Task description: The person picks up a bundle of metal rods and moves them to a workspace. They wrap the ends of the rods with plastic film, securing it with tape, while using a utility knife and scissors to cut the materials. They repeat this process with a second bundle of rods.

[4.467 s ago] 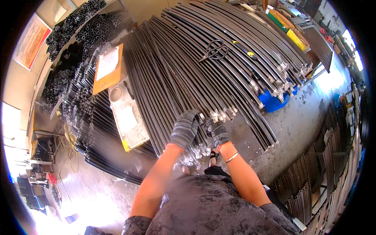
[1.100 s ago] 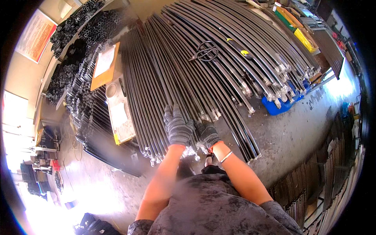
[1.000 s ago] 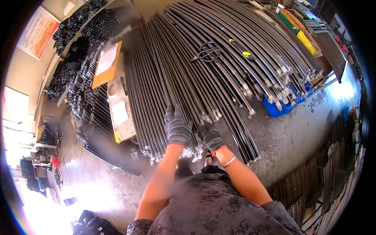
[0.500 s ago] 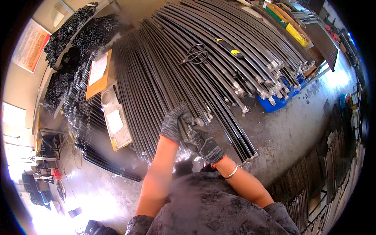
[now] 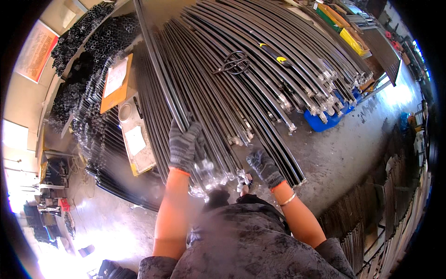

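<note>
My left hand (image 5: 185, 145), in a grey knit glove with an orange cuff, is closed around the near end of a long dark metal tube (image 5: 160, 69). The tube slants up and away to the far left, over a wide row of similar tubes (image 5: 209, 102). Below that hand, clear plastic wrap (image 5: 206, 173) covers several tube ends. My right hand (image 5: 264, 167), gloved alike, hovers by the near ends of the row with its fingers apart and nothing visible in them. Black-handled scissors (image 5: 236, 63) and a black-and-yellow cutter (image 5: 275, 55) lie on the tubes farther off.
Left of the row are an orange clipboard (image 5: 108, 103) with paper and a pale board (image 5: 147, 160) bearing a tape roll (image 5: 125, 112). Stacked tubes (image 5: 111, 39) fill the far left. A blue container (image 5: 320, 123) sits under the wrapped ends at right; more dark bars (image 5: 357, 218) stand lower right.
My hands were together over the tube ends and have parted. The left has moved left and now holds a tube that slants up; the right has shifted right, away from the tubes it touched.
</note>
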Tool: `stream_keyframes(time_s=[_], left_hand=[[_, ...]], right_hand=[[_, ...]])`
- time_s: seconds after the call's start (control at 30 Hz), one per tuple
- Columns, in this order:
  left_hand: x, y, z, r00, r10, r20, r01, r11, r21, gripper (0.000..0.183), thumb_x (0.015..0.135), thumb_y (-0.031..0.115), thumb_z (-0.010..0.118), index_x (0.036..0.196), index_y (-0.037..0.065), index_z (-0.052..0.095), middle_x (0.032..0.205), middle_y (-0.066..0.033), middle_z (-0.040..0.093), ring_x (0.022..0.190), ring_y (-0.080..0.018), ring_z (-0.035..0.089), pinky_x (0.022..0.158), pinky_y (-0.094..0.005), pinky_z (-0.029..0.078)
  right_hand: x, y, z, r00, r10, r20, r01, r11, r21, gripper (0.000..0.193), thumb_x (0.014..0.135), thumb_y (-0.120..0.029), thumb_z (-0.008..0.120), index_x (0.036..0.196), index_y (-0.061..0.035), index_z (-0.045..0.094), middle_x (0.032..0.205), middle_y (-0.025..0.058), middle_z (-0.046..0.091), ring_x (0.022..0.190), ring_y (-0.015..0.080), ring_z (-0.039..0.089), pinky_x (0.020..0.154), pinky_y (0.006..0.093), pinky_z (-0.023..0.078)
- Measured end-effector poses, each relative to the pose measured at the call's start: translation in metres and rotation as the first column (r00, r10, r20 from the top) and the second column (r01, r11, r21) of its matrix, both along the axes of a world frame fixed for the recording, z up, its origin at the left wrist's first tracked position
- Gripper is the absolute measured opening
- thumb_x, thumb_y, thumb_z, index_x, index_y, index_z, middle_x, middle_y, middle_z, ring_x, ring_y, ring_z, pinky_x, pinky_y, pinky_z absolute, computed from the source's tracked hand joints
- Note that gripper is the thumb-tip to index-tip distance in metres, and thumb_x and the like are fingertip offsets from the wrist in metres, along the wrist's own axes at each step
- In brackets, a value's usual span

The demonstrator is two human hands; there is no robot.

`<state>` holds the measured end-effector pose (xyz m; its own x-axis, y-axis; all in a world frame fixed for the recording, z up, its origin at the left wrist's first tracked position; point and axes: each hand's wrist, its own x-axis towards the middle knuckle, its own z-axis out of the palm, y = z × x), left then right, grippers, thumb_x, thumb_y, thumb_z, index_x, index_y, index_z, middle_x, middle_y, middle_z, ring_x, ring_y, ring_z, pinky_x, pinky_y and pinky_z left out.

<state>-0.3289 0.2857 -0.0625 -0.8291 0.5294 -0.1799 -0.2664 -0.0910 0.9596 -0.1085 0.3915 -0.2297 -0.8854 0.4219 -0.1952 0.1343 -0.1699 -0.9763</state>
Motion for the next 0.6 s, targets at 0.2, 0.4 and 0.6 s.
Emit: stream_keyframes(time_s=[0.2,0.4,0.6], left_hand=[[0.03,-0.04,-0.066,0.902,0.102,-0.42,-0.284,0.872,-0.398,0.045,0.081,0.008,0.063,0.121,0.003,0.042,0.089,-0.0088,0.058,0.071,-0.0173,0.056,0.062,-0.0285,0.046],[0.045,-0.046,-0.086,0.846,-0.088,-0.526,-0.308,0.724,-0.617,0.086,0.076,0.01,0.066,0.142,-0.005,0.013,0.141,-0.0238,0.032,0.129,-0.0311,0.035,0.108,-0.0315,0.026],[0.057,-0.025,-0.062,0.74,-0.382,-0.554,-0.261,0.596,-0.76,0.095,0.075,0.023,0.072,0.145,0.008,0.01,0.143,-0.0206,0.027,0.134,-0.0373,0.025,0.111,-0.0393,0.025]], right_hand=[[-0.083,0.004,0.014,0.944,-0.316,0.099,0.29,0.647,-0.705,0.03,0.095,-0.019,0.049,0.12,-0.0053,0.056,0.114,0.0068,0.06,0.109,0.0159,0.053,0.095,0.0268,0.04],[-0.119,-0.002,-0.039,0.905,-0.369,0.211,0.307,0.911,0.276,0.063,0.087,-0.041,0.059,0.134,-0.0023,0.042,0.133,0.011,0.047,0.124,0.0211,0.042,0.106,0.0336,0.03],[-0.131,0.039,-0.088,0.851,-0.312,0.423,-0.204,0.545,0.813,0.081,0.078,-0.056,0.062,0.135,-0.0035,0.039,0.14,0.0151,0.039,0.132,0.0263,0.029,0.112,0.0382,0.016]])
